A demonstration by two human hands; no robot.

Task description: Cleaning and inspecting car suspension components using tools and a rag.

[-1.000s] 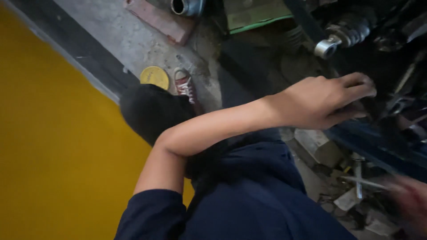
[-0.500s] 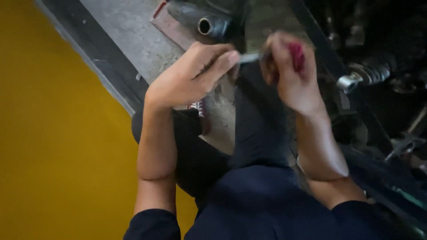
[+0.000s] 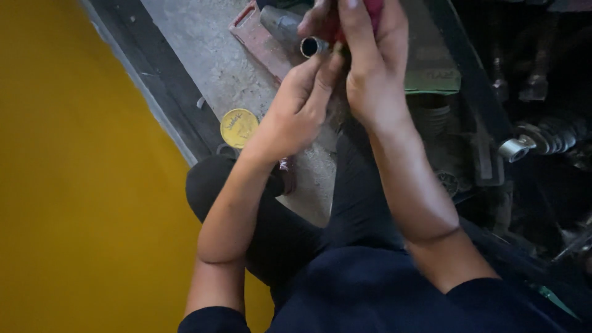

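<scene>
Both hands are raised together at the top of the head view. My right hand (image 3: 370, 68) is wrapped around a red-handled tool (image 3: 374, 8), most of it hidden by the fingers and the frame edge. A small metal socket (image 3: 310, 46) sits at the tool's tip, its open round end facing the camera. My left hand (image 3: 296, 111) pinches that socket from below with thumb and fingertips. My dark-clothed knees and a shoe (image 3: 286, 179) lie beneath the arms.
A round yellow lid (image 3: 238, 126) lies on the grey concrete floor (image 3: 203, 55) beside a red brick-like block (image 3: 262, 43). A yellow wall (image 3: 80, 185) fills the left. Dark machine parts and a ribbed chrome spring piece (image 3: 542, 139) crowd the right.
A second ago my left hand reached right into the machine parts. It came back to meet my right hand and the tool; now both hands are nearer the camera, with the socket at the tip.
</scene>
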